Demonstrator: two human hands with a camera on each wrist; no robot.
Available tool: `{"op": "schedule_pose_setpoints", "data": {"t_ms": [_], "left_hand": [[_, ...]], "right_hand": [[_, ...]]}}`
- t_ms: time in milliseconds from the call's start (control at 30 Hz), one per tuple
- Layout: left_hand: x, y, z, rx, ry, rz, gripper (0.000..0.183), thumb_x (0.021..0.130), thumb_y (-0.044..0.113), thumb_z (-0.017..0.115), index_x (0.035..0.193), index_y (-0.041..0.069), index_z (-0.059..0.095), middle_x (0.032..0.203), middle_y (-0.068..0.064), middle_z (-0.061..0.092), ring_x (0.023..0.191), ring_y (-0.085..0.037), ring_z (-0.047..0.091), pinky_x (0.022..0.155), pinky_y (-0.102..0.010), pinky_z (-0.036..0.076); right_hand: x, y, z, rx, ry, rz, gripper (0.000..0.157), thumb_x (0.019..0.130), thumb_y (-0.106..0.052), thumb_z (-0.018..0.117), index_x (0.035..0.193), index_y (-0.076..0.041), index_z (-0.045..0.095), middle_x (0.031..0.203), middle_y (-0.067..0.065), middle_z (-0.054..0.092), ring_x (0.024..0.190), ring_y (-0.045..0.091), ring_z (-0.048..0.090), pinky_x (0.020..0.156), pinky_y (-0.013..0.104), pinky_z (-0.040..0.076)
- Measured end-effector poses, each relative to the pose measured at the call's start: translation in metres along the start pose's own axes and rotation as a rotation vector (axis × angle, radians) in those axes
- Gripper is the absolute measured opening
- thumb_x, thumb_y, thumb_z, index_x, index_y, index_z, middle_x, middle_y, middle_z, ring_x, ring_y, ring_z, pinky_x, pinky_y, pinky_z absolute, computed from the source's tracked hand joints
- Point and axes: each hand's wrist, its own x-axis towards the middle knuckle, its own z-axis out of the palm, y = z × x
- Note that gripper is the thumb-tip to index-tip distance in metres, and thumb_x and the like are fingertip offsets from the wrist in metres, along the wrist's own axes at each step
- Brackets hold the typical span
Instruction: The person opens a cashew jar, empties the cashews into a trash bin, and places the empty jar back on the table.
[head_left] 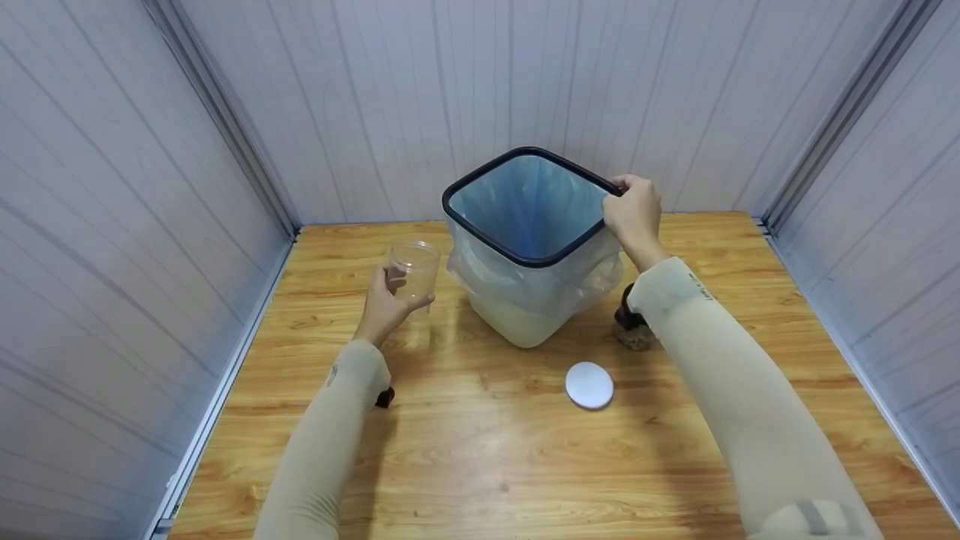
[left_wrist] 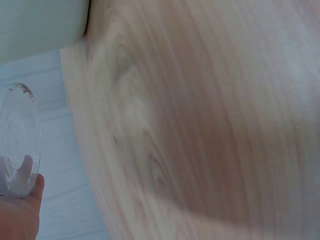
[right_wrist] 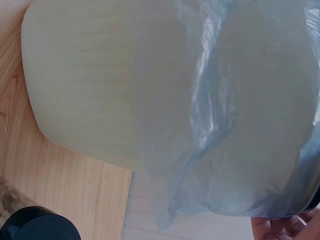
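In the head view my left hand (head_left: 386, 307) holds a clear plastic jar (head_left: 416, 270) without a lid, fingers and thumb round its side, above the table. The left wrist view shows brown specks at one edge of the clear jar (left_wrist: 21, 90). My right hand (head_left: 636, 214) grips the black rim (head_left: 536, 262) of a pale trash bin (head_left: 517, 319) at its right corner. A bluish see-through bag (head_left: 480, 202) lines the bin and hangs over its outside in folds. In the right wrist view the right hand's fingers (right_wrist: 280, 227) show at the rim.
A round white lid (head_left: 589, 385) lies on the wooden table (head_left: 480, 450) in front of the bin. Partly behind my right forearm stands a dark-topped container (head_left: 634, 330) with beige contents. Pale panel walls (head_left: 360, 97) close in the table at the back and both sides.
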Motion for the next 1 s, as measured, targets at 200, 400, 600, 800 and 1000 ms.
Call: {"op": "schedule_pose_setpoints", "data": {"t_ms": [200,400,600,800,1000], "left_hand": [[-0.002,-0.011,0.005,-0.018,-0.017,0.01,0.07,0.086,0.016,0.092,0.139,0.012,0.046,0.156,-0.016,0.047,0.149,-0.043,0.044,0.125,-0.061,0.04],[-0.005,-0.019,0.009,-0.014,-0.038,-0.017,0.07,0.086,0.018,0.093,0.137,0.014,0.045,0.156,-0.017,0.046,0.151,-0.043,0.042,0.123,-0.057,0.043],[-0.006,-0.027,0.012,-0.032,-0.045,-0.023,0.072,0.085,0.018,0.094,0.137,0.012,0.045,0.153,-0.016,0.046,0.15,-0.044,0.042,0.124,-0.059,0.041],[-0.007,-0.034,0.015,0.015,-0.039,-0.043,0.073,0.085,0.02,0.094,0.139,0.01,0.045,0.155,-0.017,0.047,0.148,-0.039,0.046,0.126,-0.059,0.039],[-0.009,-0.036,0.018,0.019,-0.038,-0.061,0.071,0.085,0.016,0.093,0.138,0.011,0.045,0.156,-0.016,0.047,0.149,-0.039,0.046,0.125,-0.057,0.041]], "right_hand": [[0.0,0.001,0.001,0.003,-0.001,0.002,0.044,0.096,-0.002,0.049,0.133,0.001,0.072,0.133,0.02,0.073,0.118,0.032,0.064,0.105,0.047,0.054],[0.001,0.001,0.001,0.0,-0.002,0.013,0.046,0.095,-0.003,0.048,0.135,0.001,0.071,0.132,0.02,0.072,0.118,0.031,0.064,0.106,0.046,0.053],[0.0,0.001,0.001,0.006,-0.008,0.017,0.045,0.096,-0.003,0.048,0.135,0.002,0.07,0.131,0.02,0.072,0.117,0.032,0.063,0.105,0.046,0.054],[0.0,0.001,0.001,-0.001,-0.003,0.016,0.044,0.096,-0.003,0.048,0.134,0.001,0.071,0.131,0.019,0.073,0.118,0.032,0.064,0.106,0.047,0.053],[0.001,0.001,0.001,0.006,0.007,0.005,0.046,0.094,-0.002,0.047,0.132,0.002,0.072,0.13,0.02,0.073,0.117,0.032,0.064,0.105,0.047,0.053]]}}
